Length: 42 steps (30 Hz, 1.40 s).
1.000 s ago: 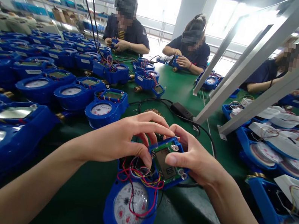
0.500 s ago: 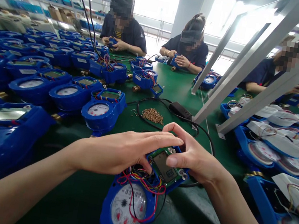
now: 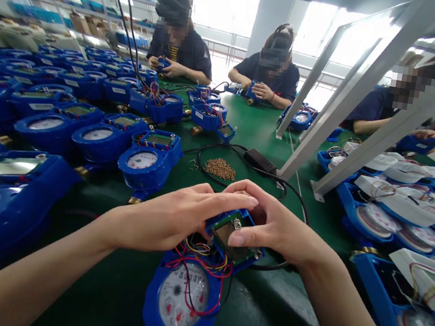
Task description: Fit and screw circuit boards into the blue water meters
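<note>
The right hand grips the board at the far end of the meter, thumb laid across it. The left hand, curled by the wires a second ago, now stretches its fingers straighter; whether they grip, I can't tell.

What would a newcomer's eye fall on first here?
Probably the blue meter with a round white dial, low in the middle, crossed by thin red and black wires. Just beyond, the right hand grips a green circuit board in a blue frame. Rows of similar blue meters crowd the green tabletop at left.
</note>
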Available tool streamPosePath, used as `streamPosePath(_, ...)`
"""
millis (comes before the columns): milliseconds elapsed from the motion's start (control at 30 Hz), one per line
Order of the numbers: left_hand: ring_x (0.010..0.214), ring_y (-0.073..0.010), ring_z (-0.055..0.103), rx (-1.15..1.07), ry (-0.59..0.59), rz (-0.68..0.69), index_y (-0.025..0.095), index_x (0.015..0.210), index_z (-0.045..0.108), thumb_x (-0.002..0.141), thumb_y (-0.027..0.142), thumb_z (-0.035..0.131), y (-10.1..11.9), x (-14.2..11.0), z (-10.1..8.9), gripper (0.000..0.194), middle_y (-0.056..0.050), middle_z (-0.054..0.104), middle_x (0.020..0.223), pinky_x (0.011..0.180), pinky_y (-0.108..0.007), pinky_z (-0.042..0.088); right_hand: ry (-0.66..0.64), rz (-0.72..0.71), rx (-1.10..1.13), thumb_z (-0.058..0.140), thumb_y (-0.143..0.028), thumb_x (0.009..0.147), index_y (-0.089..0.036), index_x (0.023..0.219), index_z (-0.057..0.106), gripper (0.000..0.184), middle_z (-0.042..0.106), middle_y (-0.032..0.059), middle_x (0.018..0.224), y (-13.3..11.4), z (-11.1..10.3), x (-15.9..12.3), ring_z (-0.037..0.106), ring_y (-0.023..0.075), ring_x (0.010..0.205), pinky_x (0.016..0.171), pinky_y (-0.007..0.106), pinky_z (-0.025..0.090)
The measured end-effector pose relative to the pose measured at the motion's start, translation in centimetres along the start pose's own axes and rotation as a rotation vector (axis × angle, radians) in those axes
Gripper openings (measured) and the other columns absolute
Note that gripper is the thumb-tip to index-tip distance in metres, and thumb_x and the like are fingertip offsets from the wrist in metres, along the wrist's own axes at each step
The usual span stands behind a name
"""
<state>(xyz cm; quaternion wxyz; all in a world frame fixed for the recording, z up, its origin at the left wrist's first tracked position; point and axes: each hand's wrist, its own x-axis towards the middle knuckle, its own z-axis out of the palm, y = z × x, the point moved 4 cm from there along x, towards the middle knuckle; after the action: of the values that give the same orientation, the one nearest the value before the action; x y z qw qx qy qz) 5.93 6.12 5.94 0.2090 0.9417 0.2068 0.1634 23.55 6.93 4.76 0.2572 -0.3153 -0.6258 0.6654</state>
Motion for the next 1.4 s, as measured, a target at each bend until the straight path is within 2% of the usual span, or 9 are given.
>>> streamPosePath(100, 0.109, -0.0181, 0.064, 0.086, 0.068, -0.024, 0.03, 0.155, 0.022, 0.093, 0.002, 0.038, -0.1, 0.0, -0.3, 0.07, -0.006, 0.056, 0.15, 0.096, -0.032, 0.044, -0.013, -0.026, -0.088, 0.086, -0.025, 0.08, -0.023, 0.127, 0.054, 0.057, 0.063, 0.0005, 0.119, -0.4, -0.1, -0.3, 0.06, 0.0163, 0.113, 0.093, 0.024, 0.051)
streamPosePath(200, 0.109, -0.0184, 0.064, 0.101, 0.134, -0.028, 0.032, 0.157, 0.021, 0.096, 0.006, 0.039, -0.2, -0.2, -0.7, 0.069, -0.005, 0.061, 0.144, 0.097, -0.033, 0.043, -0.059, -0.068, -0.109, 0.084, -0.024, 0.082, -0.024, 0.132, 0.053, 0.059, 0.061, 0.0008, 0.131, -0.7, 0.2, -0.5, 0.055, 0.0159, 0.125, 0.105, 0.025, 0.046)
streamPosePath(333, 0.124, -0.0187, 0.06, 0.042, 0.236, -0.106, 0.037, 0.156, 0.029, 0.095, 0.007, 0.048, 0.3, -1.2, -1.1, 0.07, 0.0, 0.057, 0.15, 0.106, -0.031, 0.043, -0.023, -0.001, -0.006, 0.084, -0.023, 0.081, -0.023, 0.125, 0.053, 0.054, 0.067, -0.0007, 0.113, -0.5, 0.7, -0.5, 0.063, 0.0151, 0.109, 0.094, 0.026, 0.052)
streamPosePath(433, 0.117, -0.0183, 0.066, -0.031, 0.517, -0.322, 0.038, 0.142, 0.052, 0.094, 0.018, 0.062, 1.3, -2.8, -1.8, 0.053, 0.005, 0.068, 0.135, 0.104, -0.028, 0.049, 0.114, 0.052, 0.016, 0.088, -0.026, 0.077, -0.022, 0.11, 0.05, 0.051, 0.068, -0.003, 0.095, -0.4, 0.7, -0.7, 0.064, 0.0136, 0.089, 0.076, 0.023, 0.054)
streamPosePath(533, 0.09, -0.0143, 0.074, -0.152, 0.932, -0.565, 0.032, 0.11, 0.069, 0.093, 0.031, 0.067, 2.6, -4.7, -1.9, 0.017, 0.006, 0.077, 0.103, 0.083, -0.022, 0.057, 0.189, 0.031, -0.017, 0.088, -0.027, 0.076, -0.023, 0.104, 0.049, 0.049, 0.068, -0.0034, 0.093, -0.5, 0.8, -0.8, 0.063, 0.013, 0.086, 0.073, 0.022, 0.054)
streamPosePath(567, 0.084, -0.0132, 0.074, -0.194, 0.973, -0.609, 0.03, 0.104, 0.07, 0.094, 0.034, 0.067, 3.0, -5.0, -1.6, 0.011, 0.006, 0.077, 0.096, 0.077, -0.022, 0.057, 0.206, 0.024, -0.036, 0.088, -0.027, 0.076, -0.024, 0.105, 0.048, 0.049, 0.068, -0.0035, 0.093, -0.6, 0.9, -0.8, 0.062, 0.0132, 0.085, 0.072, 0.023, 0.053)
streamPosePath(767, 0.063, -0.0125, 0.065, -0.339, 0.561, -0.721, 0.023, 0.076, 0.068, 0.095, 0.044, 0.061, 3.3, -3.4, 1.3, 0.03, 0.004, 0.069, 0.067, 0.056, -0.023, 0.047, 0.335, -0.008, -0.208, 0.09, -0.036, 0.072, -0.026, 0.108, 0.046, 0.058, 0.063, -0.0041, 0.086, -0.9, 1.1, -1.3, 0.059, 0.0137, 0.073, 0.061, 0.023, 0.05)
streamPosePath(1033, 0.081, -0.0132, 0.068, -0.452, 0.433, -0.702, 0.026, 0.094, 0.074, 0.095, 0.035, 0.059, 3.2, -2.3, 2.9, 0.017, 0.003, 0.072, 0.097, 0.071, -0.024, 0.051, 0.509, -0.07, -0.533, 0.083, -0.054, 0.074, -0.028, 0.105, 0.045, 0.055, 0.058, -0.0031, 0.087, -1.7, 0.9, -2.2, 0.055, 0.0144, 0.067, 0.056, 0.026, 0.044)
streamPosePath(1400, 0.073, -0.0159, 0.061, -0.708, 0.36, -0.759, 0.02, 0.089, 0.069, 0.09, 0.047, 0.062, 1.8, -2.1, 3.0, 0.028, 0.0, 0.069, 0.078, 0.063, -0.025, 0.046, 0.561, -0.102, -0.655, 0.082, -0.05, 0.075, -0.026, 0.101, 0.045, 0.051, 0.057, -0.0037, 0.086, -2.4, 1.5, -2.5, 0.05, 0.0122, 0.065, 0.056, 0.025, 0.039)
